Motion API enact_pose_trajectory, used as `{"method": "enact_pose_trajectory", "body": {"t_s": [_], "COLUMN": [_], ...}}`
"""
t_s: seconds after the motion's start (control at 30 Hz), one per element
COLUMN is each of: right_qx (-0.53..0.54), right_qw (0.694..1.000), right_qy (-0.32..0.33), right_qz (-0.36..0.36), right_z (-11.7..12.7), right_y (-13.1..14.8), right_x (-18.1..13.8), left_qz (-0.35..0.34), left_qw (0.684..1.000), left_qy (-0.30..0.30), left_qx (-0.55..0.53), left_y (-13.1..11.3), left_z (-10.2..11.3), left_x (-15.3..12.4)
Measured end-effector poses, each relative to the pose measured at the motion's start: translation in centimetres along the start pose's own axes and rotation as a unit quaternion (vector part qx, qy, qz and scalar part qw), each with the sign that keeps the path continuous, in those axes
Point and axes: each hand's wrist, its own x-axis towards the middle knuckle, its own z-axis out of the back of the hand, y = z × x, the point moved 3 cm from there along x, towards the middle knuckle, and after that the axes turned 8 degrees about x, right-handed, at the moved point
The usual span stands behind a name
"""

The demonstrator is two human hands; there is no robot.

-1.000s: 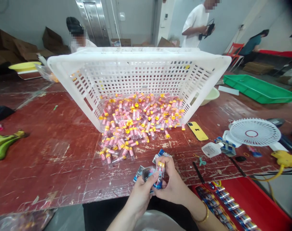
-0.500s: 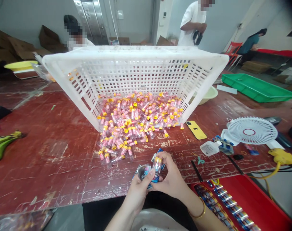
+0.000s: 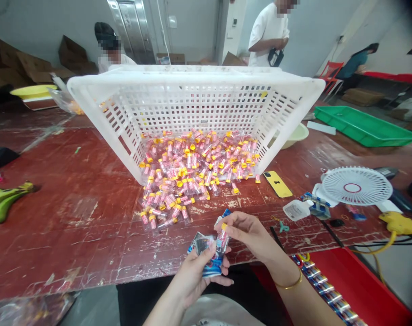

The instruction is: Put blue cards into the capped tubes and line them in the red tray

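My left hand (image 3: 195, 271) is closed around a few blue and black printed packets (image 3: 212, 270), thumb on top and fingers beneath. A small clear tube with a yellow cap (image 3: 222, 240) stands at the packets' right side. At its cap, my right hand (image 3: 250, 233) pinches the tube between thumb and fingertips. Whether the tube's lower end is inside a packet, I cannot tell. Just beyond the hands lies a heap of similar pink-filled tubes (image 3: 172, 199), spilling from a white perforated basket (image 3: 199, 79) tipped on its side.
The red worn table (image 3: 90, 244) carries a yellow phone (image 3: 277, 184), a white fan (image 3: 357, 185), green bananas (image 3: 9, 203) and a green tray (image 3: 362, 127). A red bin (image 3: 365, 280) with shiny packs in a row sits below the right edge. Other people are in the background.
My right hand has shifted up and right, its fingers now at the tube's yellow cap. More of the blue packets shows in my left hand, whose fingers are spread underneath.
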Motion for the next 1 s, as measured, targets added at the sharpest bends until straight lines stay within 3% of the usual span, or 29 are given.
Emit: {"method": "enact_pose_trajectory", "body": {"t_s": [0.07,0.2,0.27,0.4,0.5,0.6,0.73,0.87,1.0], "right_qx": [0.017,0.049,0.07,0.059,-0.048,-0.184,-0.282,-0.319,-0.336], "right_qw": [0.999,0.972,0.961,0.988,0.998,0.982,0.956,0.938,0.92], "right_qy": [-0.036,-0.178,-0.204,-0.1,-0.005,0.028,0.045,0.122,0.196], "right_qz": [0.005,0.143,0.171,0.1,0.049,0.042,0.07,0.063,0.049], "right_z": [1.0,3.7,4.2,2.3,0.6,0.1,-0.1,-0.9,-0.2], "right_y": [0.3,2.1,2.7,2.5,2.0,2.2,3.0,3.2,3.6], "right_x": [0.5,0.9,0.7,-0.1,-1.0,-1.6,-1.6,-1.3,-1.2], "left_qz": [0.009,0.002,-0.027,-0.117,-0.171,-0.194,-0.192,-0.19,-0.135], "left_qw": [1.0,0.999,0.997,0.982,0.968,0.96,0.959,0.965,0.982], "left_qy": [0.003,-0.05,-0.069,-0.104,-0.125,-0.155,-0.177,-0.143,-0.072], "left_qx": [-0.005,0.011,0.035,0.103,0.137,0.131,0.112,0.108,0.115], "left_y": [0.0,-0.1,-0.3,-0.7,-1.0,-1.2,-1.5,-1.8,-1.9], "left_z": [0.1,0.5,0.5,0.5,0.6,0.7,0.5,0.0,-0.1], "left_x": [-0.1,-0.3,-0.3,0.0,0.1,-0.1,-0.4,-0.6,-0.5]}}
